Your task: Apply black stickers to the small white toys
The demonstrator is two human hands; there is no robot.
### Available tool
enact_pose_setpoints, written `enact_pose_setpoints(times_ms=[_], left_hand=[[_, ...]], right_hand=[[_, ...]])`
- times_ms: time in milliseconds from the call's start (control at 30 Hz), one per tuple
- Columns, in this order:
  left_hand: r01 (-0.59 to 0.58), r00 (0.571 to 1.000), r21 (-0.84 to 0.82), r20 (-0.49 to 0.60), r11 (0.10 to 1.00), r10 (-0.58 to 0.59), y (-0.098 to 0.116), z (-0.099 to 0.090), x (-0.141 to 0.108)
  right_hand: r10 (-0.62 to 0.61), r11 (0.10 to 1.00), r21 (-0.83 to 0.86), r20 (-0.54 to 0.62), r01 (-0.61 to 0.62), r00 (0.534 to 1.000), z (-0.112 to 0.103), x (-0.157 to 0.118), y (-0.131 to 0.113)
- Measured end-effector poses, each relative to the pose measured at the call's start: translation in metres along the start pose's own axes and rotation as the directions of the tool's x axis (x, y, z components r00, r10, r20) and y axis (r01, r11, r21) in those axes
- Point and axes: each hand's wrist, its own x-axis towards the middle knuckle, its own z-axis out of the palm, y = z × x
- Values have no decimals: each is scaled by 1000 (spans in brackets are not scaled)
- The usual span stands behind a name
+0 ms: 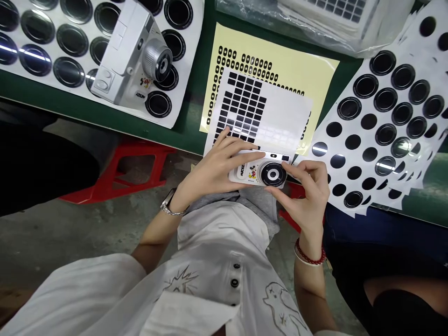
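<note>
A white toy-like camera (252, 171) with a Mickey print and a black round lens front is held at the table's edge. My left hand (224, 163) lies over its left part, fingers along the top. With thumb and forefinger, my right hand (306, 186) grips the right end beside the lens. Just beyond the camera lies a white sheet (280, 109) of small black rectangular stickers, on top of a yellow sheet (308, 70) with small black oval stickers. A second white camera (121, 56) rests at the upper left on a sheet of round black stickers (177, 109).
Fanned sheets of round black stickers (381, 112) cover the right of the green table (189, 126). A clear plastic bag (259, 18) with sheets lies at the far edge. A red stool (140, 163) is below left. Dark-clothed people sit on both sides.
</note>
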Motion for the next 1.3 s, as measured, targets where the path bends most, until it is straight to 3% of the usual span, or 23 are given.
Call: enact_pose_setpoints(times_ms=[267, 733, 833, 967, 1067, 1300], left_hand=[[17, 1000, -9, 19, 1000, -16, 1, -1, 0], [10, 1000, 7, 10, 1000, -10, 1, 0, 0], [14, 1000, 5, 12, 1000, -14, 1, 0, 1], [3, 1000, -4, 7, 1000, -3, 0, 1, 0], [11, 1000, -9, 14, 1000, -11, 1, 1, 0], [31, 999, -11, 11, 999, -31, 2, 0, 1]], right_hand=[[80, 997, 5, -16, -80, 997, 3, -3, -7], [91, 996, 10, -56, -91, 994, 14, -6, -13], [160, 985, 65, -39, -157, 986, 13, -6, -14], [371, 883, 295, 38, -365, 928, 6, 3, -12], [489, 791, 367, 101, -489, 866, 2, 17, -11], [545, 710, 389, 222, -586, 808, 2, 32, -10]])
